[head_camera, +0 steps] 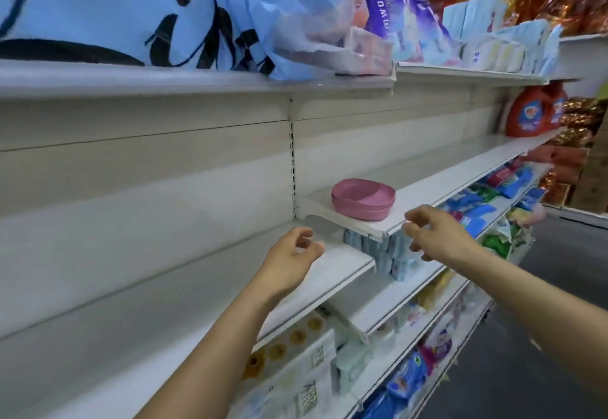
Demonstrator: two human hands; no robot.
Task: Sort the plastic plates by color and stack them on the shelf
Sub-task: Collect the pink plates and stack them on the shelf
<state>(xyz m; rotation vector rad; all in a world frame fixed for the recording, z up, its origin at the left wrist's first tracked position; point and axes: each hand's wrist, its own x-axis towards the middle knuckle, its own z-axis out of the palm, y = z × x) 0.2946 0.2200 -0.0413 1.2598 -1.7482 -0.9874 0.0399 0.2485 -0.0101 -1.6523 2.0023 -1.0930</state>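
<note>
Pink plastic plates [363, 198] sit nested in one tidy stack on the white shelf [437, 185], near the left end of that bay, at about twelve o'clock from the gap between our hands. We judge that this single-colour pile marks the place for pink. Tucked at the end of the bay, it leaves the bare run of shelf toward three o'clock free for other colours. Our left hand [289, 254] hovers at seven o'clock of the stack, over the lower neighbouring shelf. Our right hand [441, 234] hovers at four o'clock, just off the front lip, and neither appears to touch the plates. The fingers [414, 229] of both hands are loosely bent and spread, gripping nothing. Flanking the pile like this, they look ready either to square it up or to fetch more. We see no other plates, so we cannot tell how many colours remain. Pale blue tissue packs [388, 254] lie directly beneath, at six o'clock of the stack, and a blue plastic bag [296, 24] slumps on the top shelf at twelve o'clock, clear of the working space.
</note>
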